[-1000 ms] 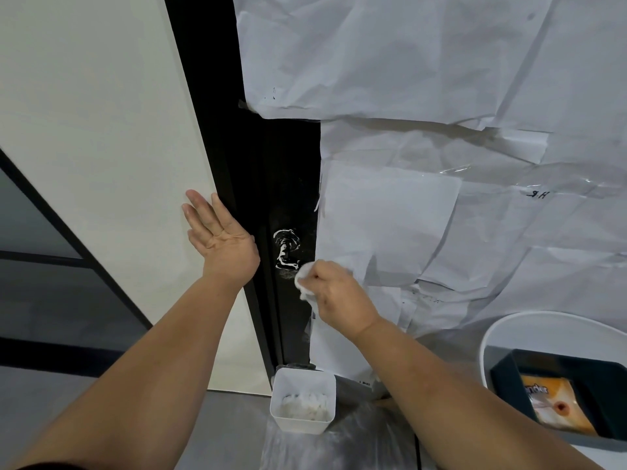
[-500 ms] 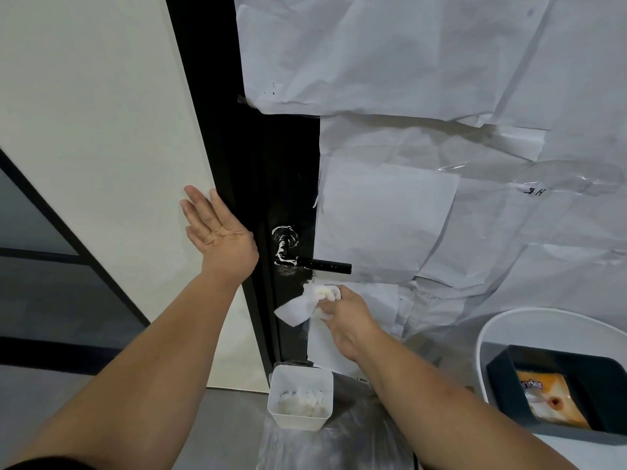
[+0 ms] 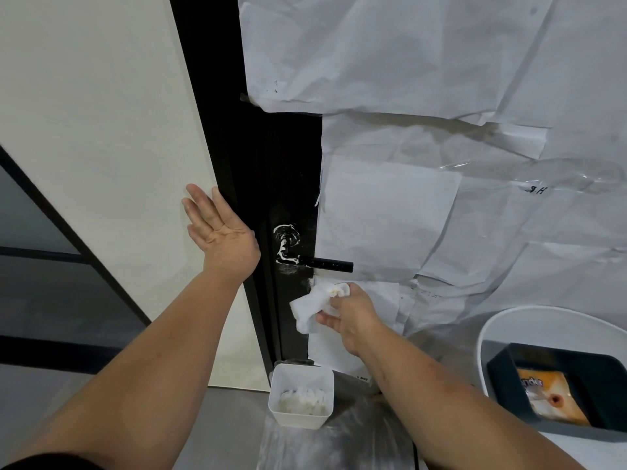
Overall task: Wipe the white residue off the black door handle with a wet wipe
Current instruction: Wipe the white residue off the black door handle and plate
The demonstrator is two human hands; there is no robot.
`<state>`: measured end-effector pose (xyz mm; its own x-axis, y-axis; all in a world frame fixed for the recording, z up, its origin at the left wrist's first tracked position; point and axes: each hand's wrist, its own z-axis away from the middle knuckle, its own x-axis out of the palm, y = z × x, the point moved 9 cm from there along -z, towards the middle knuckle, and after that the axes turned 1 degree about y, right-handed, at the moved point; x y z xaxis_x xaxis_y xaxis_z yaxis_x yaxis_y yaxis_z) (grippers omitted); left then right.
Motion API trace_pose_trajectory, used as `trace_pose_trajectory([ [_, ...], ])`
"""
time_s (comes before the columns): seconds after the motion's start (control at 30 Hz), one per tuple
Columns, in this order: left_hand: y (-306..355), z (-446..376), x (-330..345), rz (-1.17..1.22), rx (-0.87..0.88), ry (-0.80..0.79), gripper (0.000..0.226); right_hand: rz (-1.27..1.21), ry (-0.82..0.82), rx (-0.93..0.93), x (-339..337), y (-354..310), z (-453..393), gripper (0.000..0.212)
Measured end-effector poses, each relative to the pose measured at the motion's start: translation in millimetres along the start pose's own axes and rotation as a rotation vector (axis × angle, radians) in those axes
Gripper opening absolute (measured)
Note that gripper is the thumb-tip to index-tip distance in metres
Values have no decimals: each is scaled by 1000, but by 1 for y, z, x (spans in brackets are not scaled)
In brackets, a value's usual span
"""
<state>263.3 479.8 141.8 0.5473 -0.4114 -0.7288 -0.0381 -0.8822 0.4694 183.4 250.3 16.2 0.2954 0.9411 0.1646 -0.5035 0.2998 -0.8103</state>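
Observation:
The black door handle (image 3: 330,264) sticks out to the right from a black door (image 3: 288,184). White residue (image 3: 285,244) is smeared around its round base and inner end; the lever's outer part looks black. My right hand (image 3: 353,317) grips a crumpled white wet wipe (image 3: 314,305) just below the handle, apart from it. My left hand (image 3: 219,230) presses flat with straight fingers on the cream wall panel (image 3: 101,147) beside the door frame.
Crumpled white paper sheets (image 3: 441,130) cover the door to the right of the handle. A white square tub (image 3: 302,395) with used wipes stands on the floor below. At right, a white round table (image 3: 502,327) bears a dark tray (image 3: 509,374) with an orange packet (image 3: 549,398).
My right hand has come down off the handle with the wipe, uncovering the black lever, and the wipe now hangs partly loose. The left hand stays on the wall.

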Motion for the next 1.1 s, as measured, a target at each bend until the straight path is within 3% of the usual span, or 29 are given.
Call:
trace_pose_trajectory([
  [0.13, 1, 0, 0, 3, 15, -1, 97, -350, 131, 44, -19, -1, -9, 35],
  [0.37, 1, 0, -1, 31, 26, 16, 98, -637, 71, 13, -1, -18, 2, 48],
  [0.6, 0, 0, 1, 31, 32, 12, 98, -784, 9, 126, 30, -12, 7, 28],
  [0.67, 0, -1, 1, 31, 25, 12, 99, -715, -38, 152, 38, -10, 9, 30],
  [0.77, -1, -1, 0, 24, 6, 19, 102, -372, -131, 158, 52, -11, 21, 38],
  [0.87, -2, -1, 2, 15, 5, 2, 102, 1, -51, 119, 50, -23, 31, 31],
  [0.97, -1, 0, 2, 18, 16, -5, 98, 129, 27, -114, 40, -58, 37, 27],
  [1.03, 0, 0, 2, 25, 25, -7, 96, 136, -11, -306, 37, -85, 44, 28],
  [1.1, 0, 0, 1, 30, 22, 1, 97, 349, -34, -540, 37, -108, 48, 27],
])
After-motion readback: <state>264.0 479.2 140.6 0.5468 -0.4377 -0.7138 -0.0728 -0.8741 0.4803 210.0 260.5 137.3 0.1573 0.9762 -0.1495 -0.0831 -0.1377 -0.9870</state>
